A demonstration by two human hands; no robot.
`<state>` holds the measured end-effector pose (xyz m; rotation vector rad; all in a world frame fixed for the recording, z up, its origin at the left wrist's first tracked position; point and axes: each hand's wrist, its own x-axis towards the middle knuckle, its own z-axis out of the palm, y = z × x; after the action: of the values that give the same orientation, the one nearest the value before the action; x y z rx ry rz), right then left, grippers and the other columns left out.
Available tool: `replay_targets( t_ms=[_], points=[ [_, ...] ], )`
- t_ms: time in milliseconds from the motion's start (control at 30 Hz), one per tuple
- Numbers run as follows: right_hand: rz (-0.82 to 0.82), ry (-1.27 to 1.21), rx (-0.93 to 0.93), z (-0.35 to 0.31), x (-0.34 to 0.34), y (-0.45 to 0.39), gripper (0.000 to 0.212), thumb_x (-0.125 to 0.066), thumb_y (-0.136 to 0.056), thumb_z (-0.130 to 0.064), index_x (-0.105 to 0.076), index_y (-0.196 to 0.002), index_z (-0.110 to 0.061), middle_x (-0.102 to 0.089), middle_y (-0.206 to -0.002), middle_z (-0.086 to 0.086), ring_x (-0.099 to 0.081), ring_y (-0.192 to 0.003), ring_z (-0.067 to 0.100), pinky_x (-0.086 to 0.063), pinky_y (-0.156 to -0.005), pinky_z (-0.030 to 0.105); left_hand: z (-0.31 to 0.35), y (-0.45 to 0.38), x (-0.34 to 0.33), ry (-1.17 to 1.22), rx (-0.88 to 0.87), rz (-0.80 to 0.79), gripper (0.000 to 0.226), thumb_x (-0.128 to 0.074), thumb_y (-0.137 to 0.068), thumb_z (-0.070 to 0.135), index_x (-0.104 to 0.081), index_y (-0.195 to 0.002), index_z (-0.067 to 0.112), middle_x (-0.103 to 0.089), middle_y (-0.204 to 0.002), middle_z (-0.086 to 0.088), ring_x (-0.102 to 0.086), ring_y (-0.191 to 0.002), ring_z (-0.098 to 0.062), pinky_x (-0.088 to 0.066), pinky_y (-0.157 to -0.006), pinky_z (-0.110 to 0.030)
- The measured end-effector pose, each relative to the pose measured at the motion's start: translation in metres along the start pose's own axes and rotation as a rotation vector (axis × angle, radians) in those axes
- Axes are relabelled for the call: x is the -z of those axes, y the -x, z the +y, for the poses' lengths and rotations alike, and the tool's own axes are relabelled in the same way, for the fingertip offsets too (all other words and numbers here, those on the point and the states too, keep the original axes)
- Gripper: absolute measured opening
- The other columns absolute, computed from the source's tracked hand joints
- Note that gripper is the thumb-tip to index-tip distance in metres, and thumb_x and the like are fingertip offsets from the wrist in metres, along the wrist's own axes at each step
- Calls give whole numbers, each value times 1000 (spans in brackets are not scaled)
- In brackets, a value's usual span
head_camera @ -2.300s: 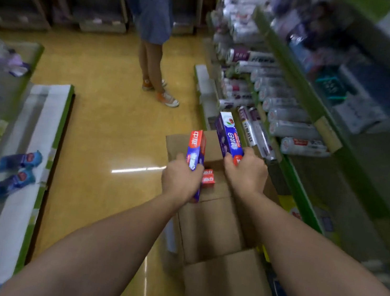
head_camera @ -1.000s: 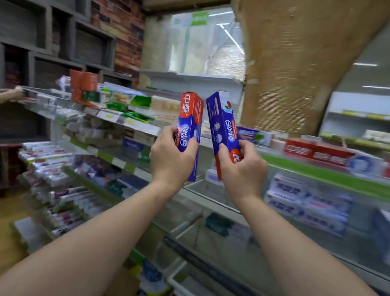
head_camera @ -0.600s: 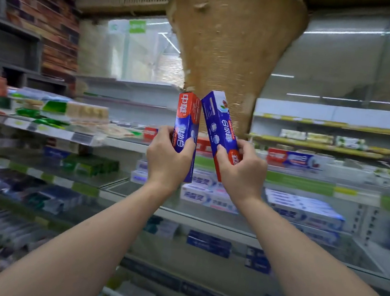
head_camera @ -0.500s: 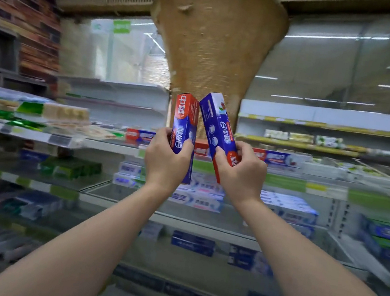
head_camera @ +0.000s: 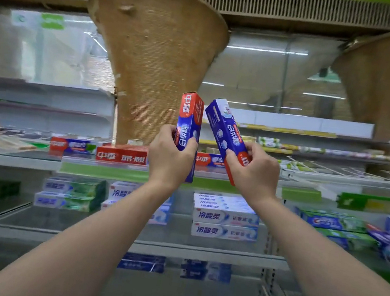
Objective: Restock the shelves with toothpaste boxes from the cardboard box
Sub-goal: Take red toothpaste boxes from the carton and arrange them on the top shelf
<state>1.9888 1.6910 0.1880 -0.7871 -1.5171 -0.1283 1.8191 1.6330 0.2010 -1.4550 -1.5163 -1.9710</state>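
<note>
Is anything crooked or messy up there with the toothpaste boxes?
Only a little. The box in the right hand leans left, while the box in the left hand stands upright. Nothing looks spilled or broken, and the shelf stacks lie flat and tidy.

red-blue toothpaste box (head_camera: 189, 122) upright | blue toothpaste box (head_camera: 226, 132) tilted left | both held aloft

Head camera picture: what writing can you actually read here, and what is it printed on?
"中華" on the upright box in the left hand.
"健齿白" on the tilted box in the right hand.
"中華 双钙·防蛀" on the red box on the shelf.
"冷酸灵" on the white stacked boxes.
Other packs and shelf tags: too blurred.
</note>
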Motion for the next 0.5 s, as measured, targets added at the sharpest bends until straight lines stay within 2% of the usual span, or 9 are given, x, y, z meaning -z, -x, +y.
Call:
replay_targets(
  t_ms=[133, 267, 400, 500],
  points=[
    [-188, 304, -43, 19, -5, -43, 40, -68, -82, -49, -67, -107, -18, -72, -96, 1, -63, -83, 21, -48, -67, 31, -9, -27, -20, 22, -20, -21, 28, -69, -91, 39, -50, -103, 21, -62, -97, 7, -63, -89, -16, -53, -81, -38],
    [-453, 528, -48, 33, -17, -75, 42, -69, -79, -47, -67, -114, -25, -69, -111, 2, -61, -99, 24, -51, -75, 33, -26, -52, -32, 46, -19, -33, 30, -68, -92, 42, -49, -104, 22, -61, -98, 8, -64, -91, -14, -56, -82, -38],
    [-596, 521, -41, 51, -34, -87, 43, -78, -74, -37, -69, -114, -25, -69, -112, 1, -61, -101, 22, -55, -83, 39, -42, -74, -41, 53, -26, -34, 30, -69, -91, 41, -50, -103, 21, -62, -98, 7, -64, -90, -14, -50, -75, -30],
    [-673, 474, -40, 61, -43, -91, 45, -86, -71, -27, -71, -112, -21, -69, -110, 0, -62, -99, 20, -55, -84, 39, -49, -87, -47, 43, -26, -31, 29, -68, -90, 43, -50, -102, 23, -63, -96, 7, -64, -88, -14, -53, -78, -35]
  ],
)
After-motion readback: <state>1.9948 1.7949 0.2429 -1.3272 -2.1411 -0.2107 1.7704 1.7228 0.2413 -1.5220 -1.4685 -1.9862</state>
